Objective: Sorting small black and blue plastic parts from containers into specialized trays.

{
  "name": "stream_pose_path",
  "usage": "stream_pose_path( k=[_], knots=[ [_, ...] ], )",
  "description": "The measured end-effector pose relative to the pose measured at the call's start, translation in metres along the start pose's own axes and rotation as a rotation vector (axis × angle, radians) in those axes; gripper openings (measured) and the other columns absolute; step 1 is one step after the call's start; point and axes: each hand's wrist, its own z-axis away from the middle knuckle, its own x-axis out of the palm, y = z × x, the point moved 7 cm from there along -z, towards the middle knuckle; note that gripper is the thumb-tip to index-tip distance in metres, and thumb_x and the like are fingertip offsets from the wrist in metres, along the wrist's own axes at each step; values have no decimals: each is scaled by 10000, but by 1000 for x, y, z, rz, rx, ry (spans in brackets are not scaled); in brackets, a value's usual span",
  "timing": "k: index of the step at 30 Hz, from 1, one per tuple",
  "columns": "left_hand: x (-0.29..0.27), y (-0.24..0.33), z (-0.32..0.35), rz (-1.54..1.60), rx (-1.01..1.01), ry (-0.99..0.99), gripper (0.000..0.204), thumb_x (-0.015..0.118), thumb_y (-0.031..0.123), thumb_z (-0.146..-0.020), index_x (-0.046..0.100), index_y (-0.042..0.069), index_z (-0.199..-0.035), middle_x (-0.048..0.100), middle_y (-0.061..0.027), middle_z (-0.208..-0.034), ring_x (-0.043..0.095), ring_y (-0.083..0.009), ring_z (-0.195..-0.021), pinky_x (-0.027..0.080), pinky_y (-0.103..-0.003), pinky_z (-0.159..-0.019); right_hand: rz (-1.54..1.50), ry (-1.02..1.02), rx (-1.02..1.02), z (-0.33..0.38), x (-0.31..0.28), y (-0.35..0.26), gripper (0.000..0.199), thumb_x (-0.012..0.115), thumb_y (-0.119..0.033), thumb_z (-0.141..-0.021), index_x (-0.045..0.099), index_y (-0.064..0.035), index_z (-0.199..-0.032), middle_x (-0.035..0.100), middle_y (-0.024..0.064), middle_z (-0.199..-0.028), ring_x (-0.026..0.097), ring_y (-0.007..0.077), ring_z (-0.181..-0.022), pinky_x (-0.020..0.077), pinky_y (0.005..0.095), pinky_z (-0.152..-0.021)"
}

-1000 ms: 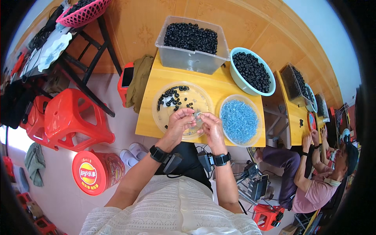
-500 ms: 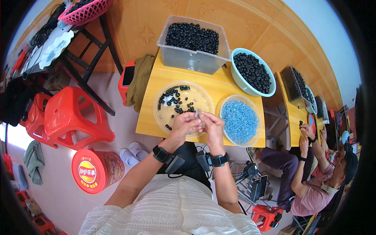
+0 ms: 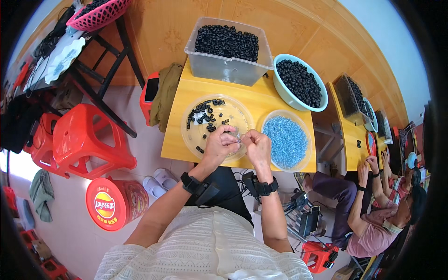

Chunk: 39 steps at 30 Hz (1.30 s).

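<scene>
My left hand [image 3: 221,144] pinches a tiny clear piece [image 3: 240,139] over the near right part of a round clear tray [image 3: 189,142]. Right beside it, my right hand [image 3: 258,148] is closed, its fingertips curled; what they hold, if anything, is too small to make out. Several black ring-shaped parts [image 3: 210,111] lie scattered in the tray, with a whitish scrap among them. To the right of my hands is a shallow clear dish [image 3: 308,161] full of small see-through blue pieces [image 3: 285,142].
Behind the tray stands a clear plastic bin [image 3: 228,70] of black parts, and a light-blue basin [image 3: 298,103] of the same sits at its right. Red stools [image 3: 88,140] and a red tub [image 3: 103,205] are at left. At right, co-workers sit along another yellow table [image 3: 351,154].
My hands have drawn slightly apart, the right one shifting a little to the right with its fingers more curled. The whole view has shifted slightly.
</scene>
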Motion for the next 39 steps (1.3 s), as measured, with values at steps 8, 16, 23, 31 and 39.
stream_pose_path(
  k=[8,16,23,31,39],
  knots=[
    [-5,-1,0,-33,56,50,328,649,-36,-757,508,4,-1051,633,-80,-902,601,-117,-876,502,-245,-743,-8,78,23,3,-3,3,167,611,-133,-717,585,17,-647,476,105,-472,433,156,-433,353,322,-446],
    [-2,-6,-1,29,-17,-30,225,639,0,-791,540,18,-991,636,-46,-860,607,-92,-786,515,-235,-714,-193,-31,130,2,6,22,173,600,-107,-723,559,25,-619,477,68,-471,434,123,-441,349,302,-442],
    [0,-2,-1,91,-4,4,211,632,-3,-786,532,-1,-972,623,-61,-804,591,-83,-723,494,-206,-647,-185,4,102,3,3,21,202,609,-121,-751,544,24,-626,443,55,-456,413,100,-436,330,295,-431],
    [0,-16,5,164,-240,-4,128,583,94,-855,574,23,-961,620,-39,-880,602,-109,-788,521,-251,-709,-54,61,-21,11,2,6,202,569,-159,-804,562,-5,-672,470,135,-472,454,210,-412,353,354,-440],
    [1,-13,5,66,-234,-50,119,577,137,-869,606,32,-918,604,-5,-818,568,-65,-730,507,-223,-688,304,38,-244,21,-1,-23,164,559,-171,-822,590,-29,-745,525,195,-546,550,350,-506,412,402,-475]
  ],
)
